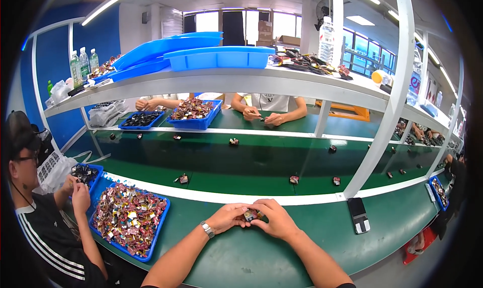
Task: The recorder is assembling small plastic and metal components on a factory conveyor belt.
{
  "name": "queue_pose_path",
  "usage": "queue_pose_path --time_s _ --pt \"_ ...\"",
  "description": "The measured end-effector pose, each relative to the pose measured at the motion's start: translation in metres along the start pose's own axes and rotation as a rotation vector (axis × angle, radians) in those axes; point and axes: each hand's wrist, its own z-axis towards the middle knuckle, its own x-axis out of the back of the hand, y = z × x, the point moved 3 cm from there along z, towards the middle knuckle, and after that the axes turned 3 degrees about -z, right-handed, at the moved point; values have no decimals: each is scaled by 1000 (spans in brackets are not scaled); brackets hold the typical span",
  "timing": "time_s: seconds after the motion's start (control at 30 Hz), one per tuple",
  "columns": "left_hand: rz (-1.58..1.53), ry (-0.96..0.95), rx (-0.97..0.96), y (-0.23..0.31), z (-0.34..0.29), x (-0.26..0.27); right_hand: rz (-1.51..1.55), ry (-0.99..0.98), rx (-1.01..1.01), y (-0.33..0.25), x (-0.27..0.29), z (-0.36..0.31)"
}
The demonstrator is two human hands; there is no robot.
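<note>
Both forearms enter from the lower edge and converge toward the middle, the left slanting up to the right and the right slanting up to the left, so that the two hands meet over the green worktable (pixel 216 263). The left hand (pixel 229 218), below a metal-banded wristwatch (pixel 207 230), is mostly closed: its fingers are bent inward, with the thumb pointing toward the opposite hand. The right hand (pixel 276 219) is arched, its back turned upward and its knuckles raised; the index finger reaches across to the left fingertips, while the thumb curves in from below, leaving a narrow opening between them. In this opening lies a small part (pixel 250 215), with pale, yellowish and dark areas, pinched between the digits of both hands; the exact contact of each fingertip is too small to resolve. The part is above the near side of the worktable, close to the white rail (pixel 201 193) bordering the dark green belt (pixel 236 162). To the left of the left forearm stands a blue tray (pixel 161 229) heaped with similar small pieces (pixel 131 215). To the right of the right hand, well apart from it, a black flat device (pixel 358 215) lies beside the rail.
</note>
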Motion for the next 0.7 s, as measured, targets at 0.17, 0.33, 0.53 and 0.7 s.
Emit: queue_pose_path --time_s 0.17,0.33,0.53,0.7 --pt "-64 82 -55 5 0 -19 -79 245 -78 15 -12 -11" --pt "-84 149 -114 3 0 -21 -95 128 -146 15 -18 -13" --pt "-76 155 -140 0 3 -19 -117 126 -106 15 -20 -11" --pt "-32 106 -126 -1 5 -20 -97 161 -76 18 -18 -6"
